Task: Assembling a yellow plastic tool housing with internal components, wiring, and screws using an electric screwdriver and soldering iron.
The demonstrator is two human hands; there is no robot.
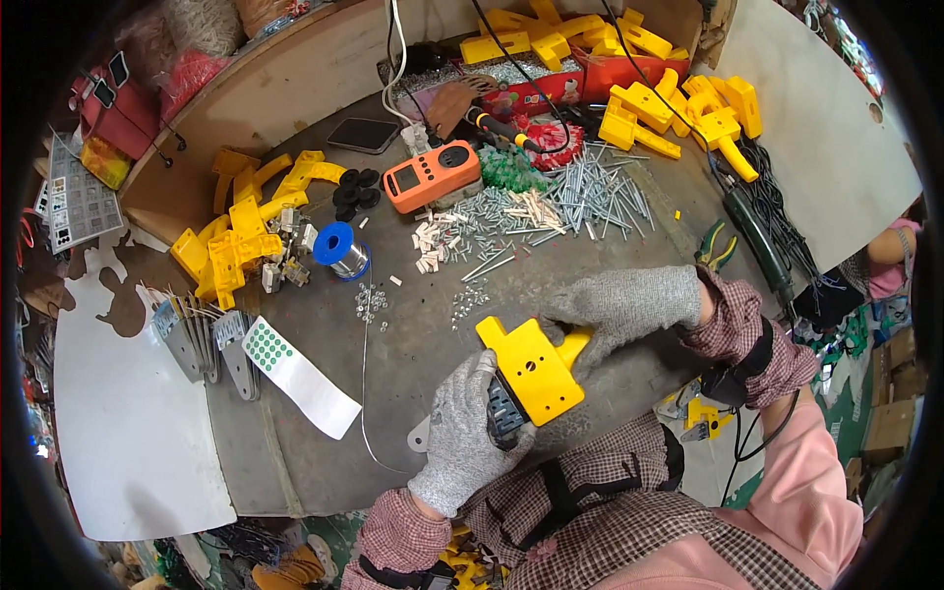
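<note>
Both my hands wear grey knit gloves and hold one yellow plastic housing (536, 369) above the front of the bench. The housing has a flat face with small dark holes and a stubby handle on its right. My left hand (457, 428) is closed on its left side, where a dark slotted block (506, 405) shows between glove and housing. From the right, my right hand (624, 307) is closed around the handle end, its fingertips partly hidden. A grey metal plate end (420, 435) pokes out beside my left hand.
Loose screws (600, 197), small nuts (371, 305) and white sleeves (433, 241) lie beyond my hands. Left are a solder spool (336, 246), yellow housings (231, 256) and a sticker sheet (300, 379). An orange meter (433, 177) stands behind; pliers (716, 246) and a dark corded tool (757, 236) lie right.
</note>
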